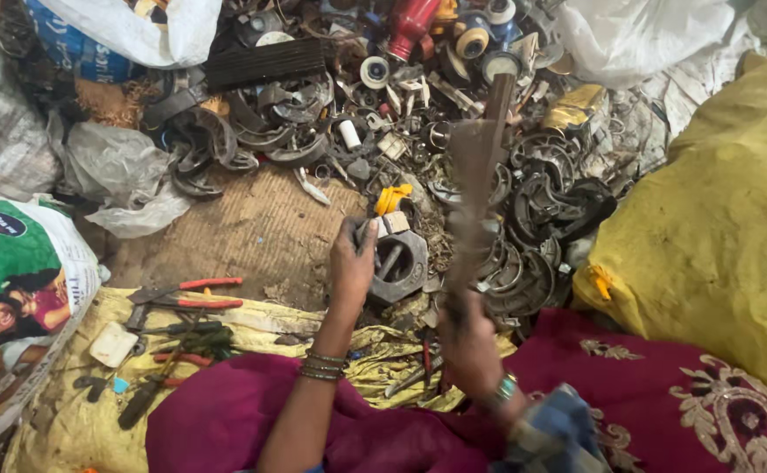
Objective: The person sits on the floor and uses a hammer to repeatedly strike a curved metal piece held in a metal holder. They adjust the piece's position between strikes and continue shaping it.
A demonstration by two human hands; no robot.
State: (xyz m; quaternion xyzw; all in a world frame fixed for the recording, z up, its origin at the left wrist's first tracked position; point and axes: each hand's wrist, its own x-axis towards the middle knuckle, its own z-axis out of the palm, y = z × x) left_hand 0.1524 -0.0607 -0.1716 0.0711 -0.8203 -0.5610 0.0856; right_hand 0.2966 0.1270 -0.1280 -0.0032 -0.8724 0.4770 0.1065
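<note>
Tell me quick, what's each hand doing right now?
Left hand: closed on a grey hexagonal metal part.
Right hand: closed on a raised, motion-blurred long tool.

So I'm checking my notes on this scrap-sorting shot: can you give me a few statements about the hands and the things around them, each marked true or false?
1. The left hand grips a grey metal part at the edge of the scrap heap. True.
2. The right hand is empty. False: it holds a long blurred tool raised over the heap.
3. Red-handled pliers lie on the yellow cloth to the left. True.
4. The left wrist is bare. False: it wears bangles.
5. A yellow sack sits at the right. True.
</note>
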